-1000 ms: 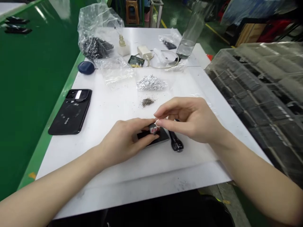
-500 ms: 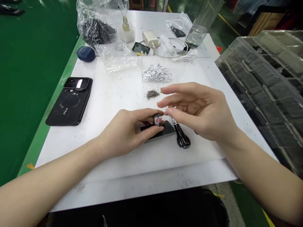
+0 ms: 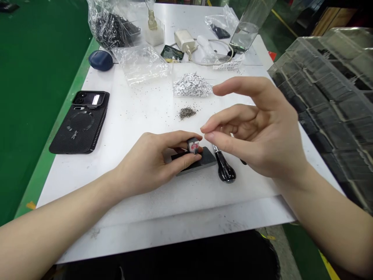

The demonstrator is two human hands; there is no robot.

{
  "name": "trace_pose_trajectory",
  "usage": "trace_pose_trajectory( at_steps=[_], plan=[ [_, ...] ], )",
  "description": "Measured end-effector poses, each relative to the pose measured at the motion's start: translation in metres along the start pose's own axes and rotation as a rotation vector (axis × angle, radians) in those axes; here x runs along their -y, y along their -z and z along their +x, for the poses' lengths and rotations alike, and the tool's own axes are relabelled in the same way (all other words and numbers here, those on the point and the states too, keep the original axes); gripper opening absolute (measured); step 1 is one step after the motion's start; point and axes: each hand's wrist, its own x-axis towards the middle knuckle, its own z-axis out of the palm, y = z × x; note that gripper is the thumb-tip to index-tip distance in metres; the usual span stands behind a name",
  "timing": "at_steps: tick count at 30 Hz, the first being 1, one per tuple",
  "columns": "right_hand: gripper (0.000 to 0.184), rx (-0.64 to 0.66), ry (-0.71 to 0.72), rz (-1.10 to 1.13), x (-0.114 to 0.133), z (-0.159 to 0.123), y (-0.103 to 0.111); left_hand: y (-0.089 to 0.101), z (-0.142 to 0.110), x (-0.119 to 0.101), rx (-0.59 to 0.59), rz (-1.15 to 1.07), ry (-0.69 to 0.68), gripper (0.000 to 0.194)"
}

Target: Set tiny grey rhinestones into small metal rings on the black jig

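A white work table [image 3: 136,112] fills the middle of the view, with a green surface [image 3: 37,116] to its left and a clear plastic crate [image 3: 329,89] of dark contents leaning in at its right edge. Along the far end stand a clear bottle [image 3: 247,29], a white charger [image 3: 184,40] with its cable, and a plastic bag of black parts [image 3: 112,29]. A black textured phone case [image 3: 78,124] lies near the left edge, and a navy earbud case [image 3: 100,60] sits beyond it.

The left hand [image 3: 148,163] rests low over a dark flat slab [image 3: 201,161], its thumb and fingers clamped on a small block with a red-and-white face [image 3: 192,146], which sits at the slab's top edge. The right hand [image 3: 259,124] is raised just beside the block and not touching it, its fingers [image 3: 233,116] curved and apart (the top one stands well clear of the others). A black-handled screwdriver [image 3: 225,171] lies just right of the slab, below that hand. Farther up are a pile of shredded silver-white bits [image 3: 192,84] and a small heap of dark grains [image 3: 187,113].
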Motion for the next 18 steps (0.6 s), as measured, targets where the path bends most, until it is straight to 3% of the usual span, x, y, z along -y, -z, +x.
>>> trace_pose_trajectory(
  at_steps=[5,12,18],
  plan=[
    [0.044,0.093,-0.063,0.057,0.0049,-0.0035,0.0002,0.001,0.0008,-0.0007,-0.003,0.002,-0.047,0.02],
    [0.044,0.12,0.076,-0.196,0.0086,-0.0068,-0.0019,-0.0003,0.0002,0.005,-0.002,-0.011,-0.087,0.021],
    [0.043,0.143,0.099,-0.279,0.0058,-0.0092,-0.002,0.0015,-0.0022,-0.0005,0.017,0.076,-0.076,0.018]
  ],
)
